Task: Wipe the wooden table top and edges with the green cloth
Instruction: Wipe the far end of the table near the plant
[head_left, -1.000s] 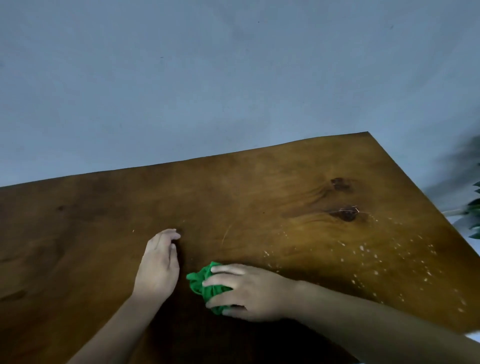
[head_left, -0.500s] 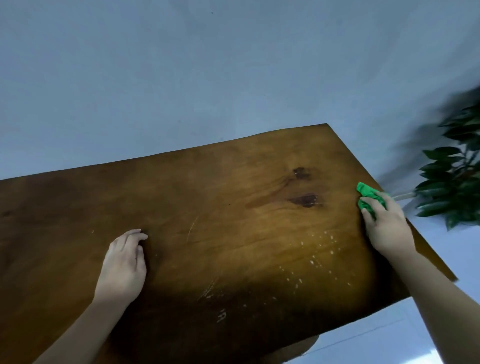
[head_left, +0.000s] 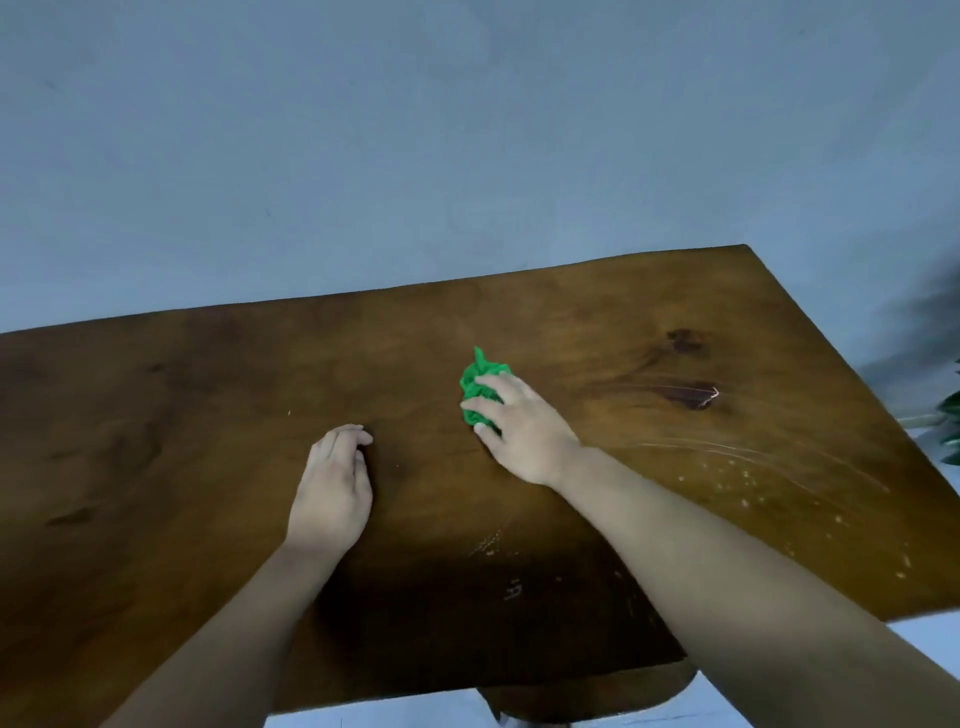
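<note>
The wooden table top (head_left: 208, 441) fills the lower part of the view, with dark knots at the right. A bunched green cloth (head_left: 475, 382) lies near the table's middle, and my right hand (head_left: 519, 431) covers its near side with fingers curled over it, pressing it to the wood. My left hand (head_left: 332, 488) rests palm down on the table to the left of the cloth, fingers together and holding nothing. Faint wet streaks and pale specks (head_left: 748, 478) show on the right part of the top.
A plain grey-blue wall (head_left: 467, 130) stands behind the table's far edge. Green plant leaves (head_left: 951, 421) show past the right edge. The table's right corner (head_left: 748, 247) and near right edge are in view, with pale floor below.
My right hand has swept the cloth from the table's right edge back to the middle. The left hand has stayed flat on the table. The camera has shifted left.
</note>
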